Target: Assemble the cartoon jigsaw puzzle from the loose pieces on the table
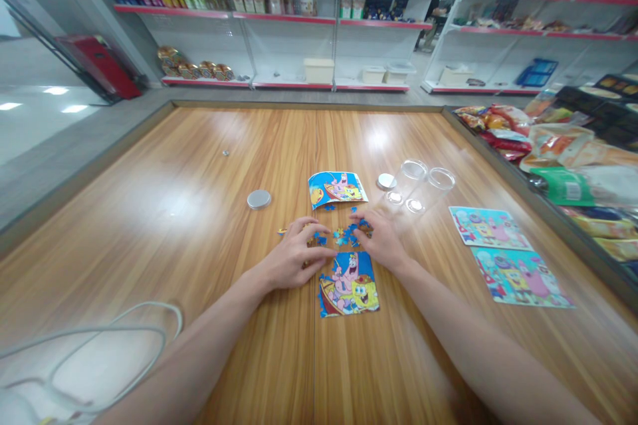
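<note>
A partly joined jigsaw puzzle point(349, 284) with cartoon figures on blue lies flat on the wooden table between my forearms. Just above it, loose jigsaw pieces point(343, 235), mostly blue, are scattered in a small heap. My left hand point(295, 254) rests at the heap's left side, fingers spread, thumb near the puzzle's upper left corner; some pieces are partly hidden under it. On the right, my right hand point(377, 236) curves over more pieces, its thumb and fingers apart. Behind the heap stands a slightly curled picture card point(337, 188) with the same scene.
Two clear plastic jars point(409, 180) stand to the right, near a silver lid point(387, 181). Another lid point(259, 198) lies left. Two cartoon pictures point(521, 277) lie at right. White cable point(164, 325) loops at lower left. Packaged snacks point(558, 146) line the right edge.
</note>
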The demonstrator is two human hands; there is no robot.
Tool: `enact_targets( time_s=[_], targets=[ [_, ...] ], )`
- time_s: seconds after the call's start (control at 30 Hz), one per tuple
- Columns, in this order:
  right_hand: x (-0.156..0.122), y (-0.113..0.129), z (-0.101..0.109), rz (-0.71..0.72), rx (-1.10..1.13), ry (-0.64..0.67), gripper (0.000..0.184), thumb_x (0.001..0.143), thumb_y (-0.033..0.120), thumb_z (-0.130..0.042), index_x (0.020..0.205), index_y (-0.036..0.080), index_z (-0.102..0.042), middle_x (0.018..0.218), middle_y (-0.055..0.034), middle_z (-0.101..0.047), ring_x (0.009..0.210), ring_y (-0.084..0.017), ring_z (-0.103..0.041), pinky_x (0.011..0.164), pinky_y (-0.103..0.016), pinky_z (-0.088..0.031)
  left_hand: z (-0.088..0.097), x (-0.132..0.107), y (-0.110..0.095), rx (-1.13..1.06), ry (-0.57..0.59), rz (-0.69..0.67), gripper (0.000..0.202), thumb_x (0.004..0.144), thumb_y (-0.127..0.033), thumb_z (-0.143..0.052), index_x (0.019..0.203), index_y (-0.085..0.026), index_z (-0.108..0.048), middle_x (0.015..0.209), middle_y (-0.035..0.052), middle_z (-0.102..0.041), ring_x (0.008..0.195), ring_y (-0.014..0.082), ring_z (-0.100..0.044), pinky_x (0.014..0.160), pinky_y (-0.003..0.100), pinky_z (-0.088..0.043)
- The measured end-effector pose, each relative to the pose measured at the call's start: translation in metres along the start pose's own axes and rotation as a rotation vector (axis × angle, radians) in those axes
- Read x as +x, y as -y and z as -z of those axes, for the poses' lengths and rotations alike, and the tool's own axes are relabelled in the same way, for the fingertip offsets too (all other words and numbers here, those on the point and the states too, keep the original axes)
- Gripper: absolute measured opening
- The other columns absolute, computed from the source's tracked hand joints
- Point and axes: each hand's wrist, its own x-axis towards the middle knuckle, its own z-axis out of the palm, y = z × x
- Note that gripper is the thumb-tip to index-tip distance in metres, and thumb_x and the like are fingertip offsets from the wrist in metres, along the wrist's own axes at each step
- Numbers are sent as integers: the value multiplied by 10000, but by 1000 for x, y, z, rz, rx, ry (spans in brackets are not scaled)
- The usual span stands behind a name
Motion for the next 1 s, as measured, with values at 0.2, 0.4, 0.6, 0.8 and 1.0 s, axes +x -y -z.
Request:
enact_targets(
  time_s=[0.2,0.4,0.6,0.8,1.0],
  targets=[
    [0,3,1,40,8,2,178,845,110,-633,975,214,-696,851,-36,-672,855,-226,-588,801,-383,-475,4,1,-6,6,104,-34,270,903,-318,-655,1156,-356,-743,1392,98,-461,1335,380,-341,1067,608,-384],
    [-3,13,3,118,25,12,85,915,177,-611,903,219,-683,920,-59,-688,928,-244,-579,851,-421,-452,3,1,-3,-4,89,-43,239,901,-335,-673,1125,-335,-755,1377,102,-478,1333,374,-347,1074,600,-382],
    [-12,34,-1,353,55,179,74,932,208,-620,942,228,-691,884,-37,-715,895,-232,-546,832,-426,-421,2,1,0,-62,8,-20,216,870,-403,-733,1010,-239,-719,1300,99,-579,1308,327,-407,1091,540,-394],
    [-13,35,-4,327,-31,245,222,909,158,-612,1114,218,-674,1020,-62,-699,965,-246,-528,867,-437,-408,3,3,-1,-112,-5,44,379,826,-484,-767,1042,-210,-620,1251,103,-615,1270,305,-445,1082,500,-411],
    [-10,33,5,278,-42,263,207,841,150,-627,1017,236,-695,935,-55,-657,933,-248,-534,864,-424,-409,1,1,-1,-72,10,73,267,871,-362,-715,1099,-235,-654,1285,94,-591,1277,305,-434,1090,525,-388]
  ],
)
